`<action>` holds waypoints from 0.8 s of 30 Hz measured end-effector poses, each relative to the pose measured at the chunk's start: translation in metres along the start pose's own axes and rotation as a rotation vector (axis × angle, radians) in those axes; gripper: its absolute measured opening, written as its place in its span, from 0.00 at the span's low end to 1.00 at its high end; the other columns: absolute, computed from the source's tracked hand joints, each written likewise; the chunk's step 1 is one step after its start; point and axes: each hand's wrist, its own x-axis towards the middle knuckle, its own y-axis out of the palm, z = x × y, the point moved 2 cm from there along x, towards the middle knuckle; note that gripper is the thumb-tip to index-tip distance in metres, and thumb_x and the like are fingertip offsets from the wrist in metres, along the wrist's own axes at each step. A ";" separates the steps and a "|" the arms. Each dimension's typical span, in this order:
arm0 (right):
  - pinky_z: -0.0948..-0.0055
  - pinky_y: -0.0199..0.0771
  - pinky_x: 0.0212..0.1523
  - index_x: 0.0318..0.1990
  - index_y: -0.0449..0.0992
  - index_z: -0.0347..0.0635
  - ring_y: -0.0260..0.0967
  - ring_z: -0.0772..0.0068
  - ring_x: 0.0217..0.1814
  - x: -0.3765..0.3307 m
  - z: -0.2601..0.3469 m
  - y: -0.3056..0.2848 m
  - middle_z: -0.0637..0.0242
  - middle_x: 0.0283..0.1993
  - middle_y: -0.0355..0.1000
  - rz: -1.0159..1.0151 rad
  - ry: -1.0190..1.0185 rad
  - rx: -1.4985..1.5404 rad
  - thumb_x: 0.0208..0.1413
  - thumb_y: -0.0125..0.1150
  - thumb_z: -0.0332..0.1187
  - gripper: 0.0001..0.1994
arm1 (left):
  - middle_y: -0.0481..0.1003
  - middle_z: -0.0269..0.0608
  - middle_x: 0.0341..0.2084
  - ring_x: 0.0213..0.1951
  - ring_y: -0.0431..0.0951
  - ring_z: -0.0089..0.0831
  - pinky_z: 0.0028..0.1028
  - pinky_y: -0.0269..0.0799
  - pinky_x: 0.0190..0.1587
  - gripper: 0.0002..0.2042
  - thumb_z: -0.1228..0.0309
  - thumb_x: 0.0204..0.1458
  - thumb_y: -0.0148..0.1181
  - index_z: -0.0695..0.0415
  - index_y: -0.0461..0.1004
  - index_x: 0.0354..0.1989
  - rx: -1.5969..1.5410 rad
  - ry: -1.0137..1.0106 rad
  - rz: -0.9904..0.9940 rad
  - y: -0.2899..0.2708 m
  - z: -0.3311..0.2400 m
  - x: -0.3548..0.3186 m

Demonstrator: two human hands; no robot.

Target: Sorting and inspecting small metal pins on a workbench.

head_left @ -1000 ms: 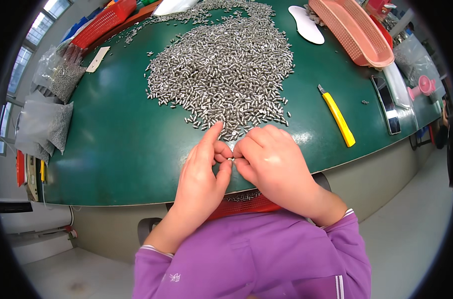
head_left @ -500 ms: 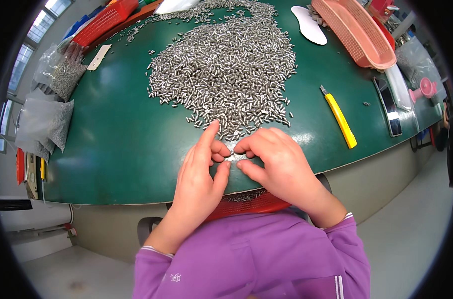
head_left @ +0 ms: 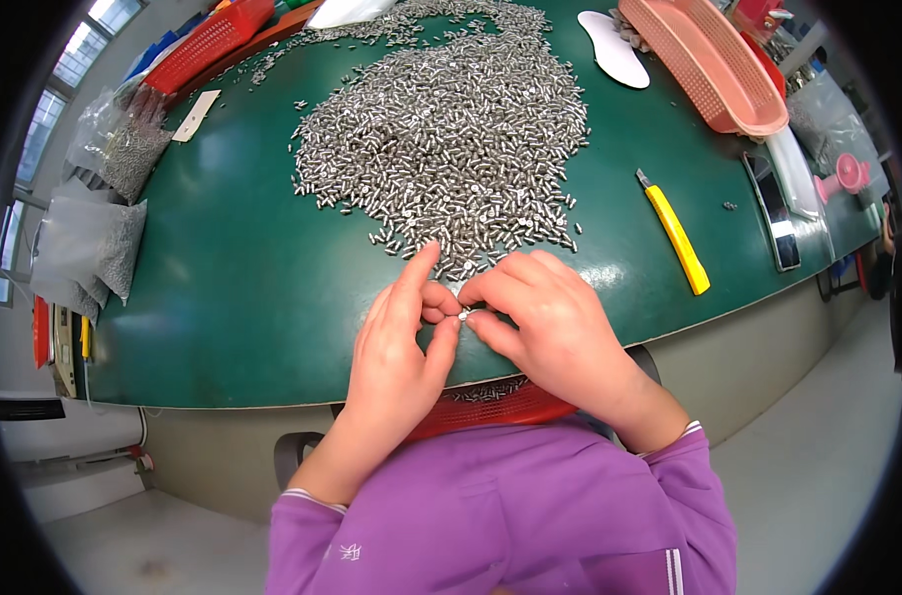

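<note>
A large heap of small silvery metal pins (head_left: 451,129), capsule-shaped, is spread over the green table in front of me. My left hand (head_left: 401,332) is at the heap's near tip, index finger stretched toward it, the other fingers curled in and the thumb close to them. Facing it from the right, my right hand (head_left: 550,312) has its thumb and fingers pinched together. One small metal pin (head_left: 464,314) shows between the fingertips of both hands, partly covered by them. Below my hands, a red plastic basket (head_left: 500,411) with more pins inside sits at the table's edge against my lap.
On the green tabletop (head_left: 223,288), a yellow utility knife (head_left: 677,238) and a phone (head_left: 772,213) lie to the right. A pink basket (head_left: 714,69) and a white insole-shaped piece (head_left: 614,50) are at the far right. Bags of small parts (head_left: 99,238) stand along the left edge.
My right thumb and fingers have shifted slightly in toward my left fingertips, and a metal pin now shows more plainly between them. My left hand has barely moved.
</note>
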 end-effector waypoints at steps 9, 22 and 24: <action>0.60 0.74 0.44 0.40 0.79 0.43 0.70 0.56 0.44 0.002 0.002 -0.003 0.64 0.40 0.71 0.083 -0.030 -0.097 0.51 0.70 0.27 0.09 | 0.77 0.39 0.33 0.36 0.77 0.36 0.36 0.74 0.43 0.35 0.87 0.50 0.63 0.63 0.62 0.69 0.004 -0.001 -0.011 -0.001 0.001 0.000; 0.57 0.72 0.47 0.41 0.77 0.40 0.68 0.53 0.45 -0.002 -0.003 -0.008 0.60 0.40 0.70 0.039 -0.044 0.057 0.52 0.68 0.24 0.09 | 0.77 0.39 0.34 0.37 0.77 0.35 0.34 0.75 0.43 0.35 0.86 0.50 0.63 0.63 0.62 0.70 -0.025 -0.016 -0.008 0.000 0.002 -0.001; 0.58 0.72 0.47 0.41 0.78 0.41 0.69 0.54 0.46 -0.003 -0.003 -0.007 0.61 0.40 0.71 0.031 -0.025 0.053 0.51 0.69 0.25 0.09 | 0.77 0.39 0.34 0.37 0.76 0.35 0.34 0.75 0.43 0.35 0.86 0.50 0.63 0.63 0.62 0.70 -0.028 -0.024 -0.010 0.000 0.002 -0.002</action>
